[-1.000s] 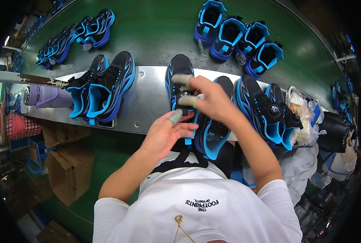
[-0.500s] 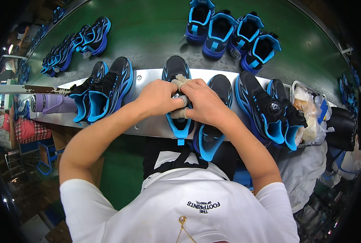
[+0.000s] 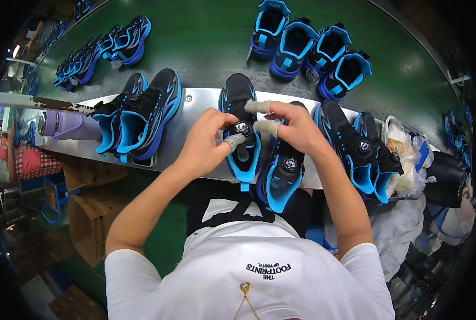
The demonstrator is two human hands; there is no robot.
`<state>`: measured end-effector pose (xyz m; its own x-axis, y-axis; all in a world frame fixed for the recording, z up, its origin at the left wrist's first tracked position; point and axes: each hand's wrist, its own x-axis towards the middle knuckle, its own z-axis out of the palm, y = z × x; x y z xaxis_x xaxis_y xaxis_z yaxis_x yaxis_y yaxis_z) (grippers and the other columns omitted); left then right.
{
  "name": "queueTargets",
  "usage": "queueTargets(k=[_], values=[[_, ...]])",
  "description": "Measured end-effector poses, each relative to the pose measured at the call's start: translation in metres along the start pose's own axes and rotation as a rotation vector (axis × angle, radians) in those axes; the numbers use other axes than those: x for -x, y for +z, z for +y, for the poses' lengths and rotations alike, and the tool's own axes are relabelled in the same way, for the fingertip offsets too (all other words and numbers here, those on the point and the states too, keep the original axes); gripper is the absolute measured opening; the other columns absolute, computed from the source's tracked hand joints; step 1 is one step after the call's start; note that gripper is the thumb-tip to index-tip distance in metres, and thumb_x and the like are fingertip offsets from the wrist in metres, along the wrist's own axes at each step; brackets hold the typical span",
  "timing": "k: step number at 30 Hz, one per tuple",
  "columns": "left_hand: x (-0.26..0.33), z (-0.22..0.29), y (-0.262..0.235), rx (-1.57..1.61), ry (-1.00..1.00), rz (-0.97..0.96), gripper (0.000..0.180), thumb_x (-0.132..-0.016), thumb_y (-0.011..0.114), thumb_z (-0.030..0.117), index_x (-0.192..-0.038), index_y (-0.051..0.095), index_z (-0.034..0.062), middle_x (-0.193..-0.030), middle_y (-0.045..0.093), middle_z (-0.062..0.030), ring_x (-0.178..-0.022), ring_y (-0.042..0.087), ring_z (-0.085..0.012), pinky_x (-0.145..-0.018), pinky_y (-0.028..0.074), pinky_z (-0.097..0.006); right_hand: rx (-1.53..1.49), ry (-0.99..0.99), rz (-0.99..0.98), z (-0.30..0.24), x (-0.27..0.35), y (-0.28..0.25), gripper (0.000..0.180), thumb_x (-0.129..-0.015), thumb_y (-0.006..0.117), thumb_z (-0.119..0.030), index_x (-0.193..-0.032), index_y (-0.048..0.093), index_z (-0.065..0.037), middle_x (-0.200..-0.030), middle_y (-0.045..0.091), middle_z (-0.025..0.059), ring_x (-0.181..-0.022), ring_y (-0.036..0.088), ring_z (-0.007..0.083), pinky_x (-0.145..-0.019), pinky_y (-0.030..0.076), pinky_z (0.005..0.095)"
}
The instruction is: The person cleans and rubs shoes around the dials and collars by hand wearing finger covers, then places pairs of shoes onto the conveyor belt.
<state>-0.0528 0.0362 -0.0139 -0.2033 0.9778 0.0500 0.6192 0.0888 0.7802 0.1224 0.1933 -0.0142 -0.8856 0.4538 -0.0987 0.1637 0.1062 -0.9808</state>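
**Black and blue shoe, its dial at my left fingertips**

The shoe (image 3: pixel 244 149) stands upright on the metal strip (image 3: pixel 190 112) before me, toe pointing away and its blue heel loop at the near edge. On its tongue sits a round dial (image 3: pixel 241 127). My left hand (image 3: pixel 206 144) has its thumb, in a grey speckled cover, at the dial's lower side and its forefinger at the left side; the two are partly closed, but I cannot tell whether they pinch it. My right hand (image 3: pixel 301 127) is loosely spread, thumb and forefinger apart in tan covers (image 3: pixel 257 106), with nothing visible between them; their tips lie over the shoe's right side, contact unclear.

Just to the right, partly behind my right hand, is a second shoe (image 3: pixel 280 184), its heel overhanging the strip. Farther right stand a right-hand pair (image 3: pixel 339 130) and a tray (image 3: pixel 385 124) of plastic-wrapped items (image 3: pixel 406 154). To the left are a left-hand pair (image 3: pixel 152 114) and a purple bottle (image 3: pixel 70 125) lying on its side. Beyond, on the green surface (image 3: pixel 206 42), stand four shoes (image 3: pixel 293 48), heels toward me, and, at far left, a row of shoes (image 3: pixel 83 61).
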Motion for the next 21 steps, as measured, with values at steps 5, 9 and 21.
queueTargets(k=[5,9,21], values=[[-0.003,0.013,0.015,-0.055,-0.101,0.133,0.035,-0.073,0.071,0.008,-0.107,0.063,0.0032,-0.093,0.057,-0.0089,-0.089,0.06,-0.0219,-0.075,0.047,-0.032,0.13,0.079,0.163,-0.006,-0.001,0.0,0.031,-0.088,0.068,-0.012,-0.118,0.069,-0.007,-0.087,0.067,0.0019,-0.077,0.054,0.008,-0.071,0.045,0.0231],[-0.005,0.003,0.018,-0.009,-0.046,0.141,0.036,-0.075,0.072,0.01,-0.11,0.065,0.0049,-0.098,0.06,-0.0097,-0.091,0.06,-0.0219,-0.076,0.047,-0.032,0.217,0.111,0.155,-0.002,0.018,-0.002,0.028,-0.09,0.066,-0.013,-0.117,0.07,-0.007,-0.084,0.062,0.0006,-0.074,0.051,0.0081,-0.07,0.044,0.0231],[-0.019,-0.016,-0.014,0.054,0.087,-0.252,0.04,-0.08,0.075,0.015,-0.119,0.066,0.0086,-0.098,0.053,-0.0075,-0.098,0.053,-0.0226,-0.089,0.042,-0.031,0.268,0.106,0.27,-0.003,0.081,-0.013,0.025,-0.095,0.059,-0.008,-0.117,0.068,-0.002,-0.11,0.069,0.0064,-0.1,0.062,0.0138,-0.089,0.046,0.026]])
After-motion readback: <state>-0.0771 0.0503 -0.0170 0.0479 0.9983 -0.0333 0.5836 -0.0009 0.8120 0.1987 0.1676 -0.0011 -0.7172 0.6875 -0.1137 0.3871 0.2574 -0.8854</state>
